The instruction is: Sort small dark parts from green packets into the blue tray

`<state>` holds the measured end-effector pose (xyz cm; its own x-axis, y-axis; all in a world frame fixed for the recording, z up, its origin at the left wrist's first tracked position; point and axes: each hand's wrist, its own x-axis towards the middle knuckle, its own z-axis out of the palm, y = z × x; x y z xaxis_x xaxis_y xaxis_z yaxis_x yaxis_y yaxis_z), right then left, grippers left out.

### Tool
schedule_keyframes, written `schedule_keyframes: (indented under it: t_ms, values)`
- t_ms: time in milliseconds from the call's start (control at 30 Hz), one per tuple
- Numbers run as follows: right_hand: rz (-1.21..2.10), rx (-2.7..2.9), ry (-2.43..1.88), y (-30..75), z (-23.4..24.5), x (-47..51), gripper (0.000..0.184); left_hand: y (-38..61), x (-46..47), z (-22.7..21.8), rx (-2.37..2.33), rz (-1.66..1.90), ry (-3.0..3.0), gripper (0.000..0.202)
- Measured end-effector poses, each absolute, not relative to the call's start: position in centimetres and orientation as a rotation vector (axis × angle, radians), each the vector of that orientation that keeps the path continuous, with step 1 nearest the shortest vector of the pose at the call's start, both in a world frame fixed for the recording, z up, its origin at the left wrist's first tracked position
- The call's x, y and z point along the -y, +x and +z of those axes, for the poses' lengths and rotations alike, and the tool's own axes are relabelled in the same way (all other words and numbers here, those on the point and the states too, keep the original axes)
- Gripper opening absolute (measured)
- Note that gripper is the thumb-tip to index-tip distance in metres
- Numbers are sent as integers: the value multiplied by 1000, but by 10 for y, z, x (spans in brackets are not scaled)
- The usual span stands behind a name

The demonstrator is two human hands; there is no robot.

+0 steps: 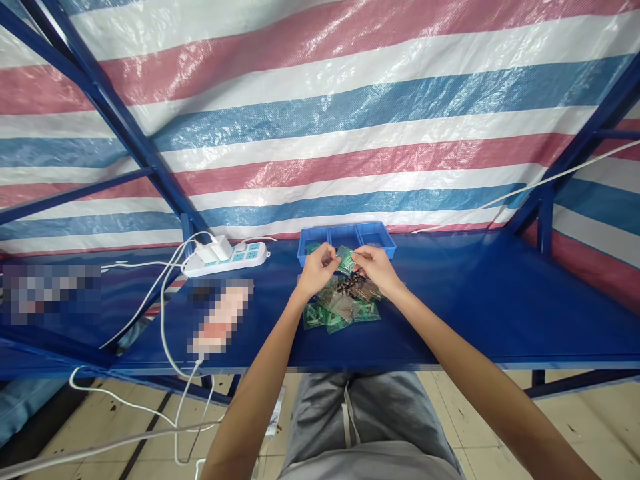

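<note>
Between my two hands is a small clear plastic bag (346, 259) with something green inside. My left hand (319, 268) pinches its left edge, and my right hand (376, 267) pinches the right edge. Just beneath lies a pile of similar small bags (343, 308), several with green contents, some with brownish ones. Small dark pieces (350, 285) show in the pile's upper part; their kind is too small to make out. Right behind my hands stands a blue tray (345, 233) split into three compartments. Something greenish shows in its left compartment.
A white power strip (225, 260) with plugged-in chargers sits to the left on the blue table (450, 300). White cables (163, 313) run from it over the front edge. A blurred-out item (223, 320) lies nearer. Striped sheeting (350, 133) hangs behind, between blue metal posts (135, 133).
</note>
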<state>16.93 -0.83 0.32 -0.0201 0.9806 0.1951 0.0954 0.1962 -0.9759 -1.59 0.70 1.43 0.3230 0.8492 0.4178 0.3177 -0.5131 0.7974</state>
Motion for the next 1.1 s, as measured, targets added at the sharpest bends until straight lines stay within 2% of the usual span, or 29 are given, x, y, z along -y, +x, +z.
schedule_keyframes:
  t_ms: [267,467,667,967,1100]
  values:
    - [1049,1436,-1015,169,10,14,34,-15,-3,14,-1052,990,2266,7]
    - [1177,1391,-956,165,11,16,33,-15,-3,11,-1085,1090,2378,33]
    - [1187,1479,-902,166,9,16,32,-16,-5,9,-1089,1083,2435,22]
    - [1123,1484,-963,165,-1,8,27,-15,-2,14,-1083,1175,2295,17]
    - [1159,1407,-975,164,-6,7,32,-14,-2,18,-1051,1262,2215,21]
